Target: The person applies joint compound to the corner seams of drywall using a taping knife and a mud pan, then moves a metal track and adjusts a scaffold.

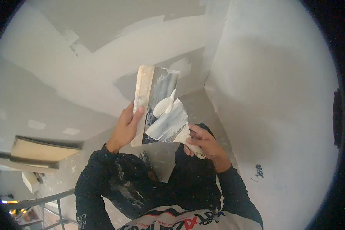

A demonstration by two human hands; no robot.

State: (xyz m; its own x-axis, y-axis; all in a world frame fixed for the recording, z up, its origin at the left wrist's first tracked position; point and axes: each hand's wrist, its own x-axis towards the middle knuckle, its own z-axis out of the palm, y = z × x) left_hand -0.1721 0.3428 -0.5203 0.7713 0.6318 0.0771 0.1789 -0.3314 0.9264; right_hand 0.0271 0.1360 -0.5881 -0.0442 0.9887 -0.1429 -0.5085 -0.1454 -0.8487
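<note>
My left hand is closed round the pale wooden back of a wide plastering spatula, with the thumb on its face. White filler streaks the metal blade of that tool. In my right hand is a putty knife, gripped by its light, smeared handle. Its flared blade lies over the lower part of the wide blade. A soft lump of white filler sits on the wide blade along the putty knife's edge, with a thin peak pointing up. Both tools are in front of my knees.
Ahead stands a grey board wall with broad white filler bands. It meets a whitish wall at a corner on the right; a dark mark shows low there. Pale boards and a curved metal rail are at the left.
</note>
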